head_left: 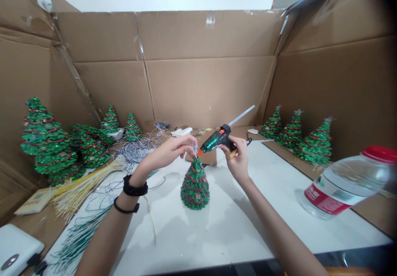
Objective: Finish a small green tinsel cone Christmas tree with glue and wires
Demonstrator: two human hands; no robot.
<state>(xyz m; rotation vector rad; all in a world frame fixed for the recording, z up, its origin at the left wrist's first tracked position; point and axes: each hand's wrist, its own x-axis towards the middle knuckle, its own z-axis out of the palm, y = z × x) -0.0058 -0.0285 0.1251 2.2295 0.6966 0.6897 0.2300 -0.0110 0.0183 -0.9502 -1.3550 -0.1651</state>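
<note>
A small green tinsel Christmas tree [195, 187] with red garland stands upright on the white table in front of me. Above its tip, my left hand [178, 147] is closed, pinching a shiny silvery-purple tinsel piece [194, 147]; its exact shape is hard to make out. My right hand [238, 158] grips a black and green hot glue gun [218, 139] by its handle. The gun's orange nozzle points left at the treetop, close to the left fingertips. A clear glue stick [242, 115] sticks out of the gun's back.
Finished-looking trees stand at left [46, 139] and three star-topped trees [293, 129] at right. Tangled silvery wire [133, 150], yellow stems [83, 185] and green stems [83, 236] lie left. A red-capped plastic bottle [344, 185] stands right. Cardboard walls [211, 82] enclose the table.
</note>
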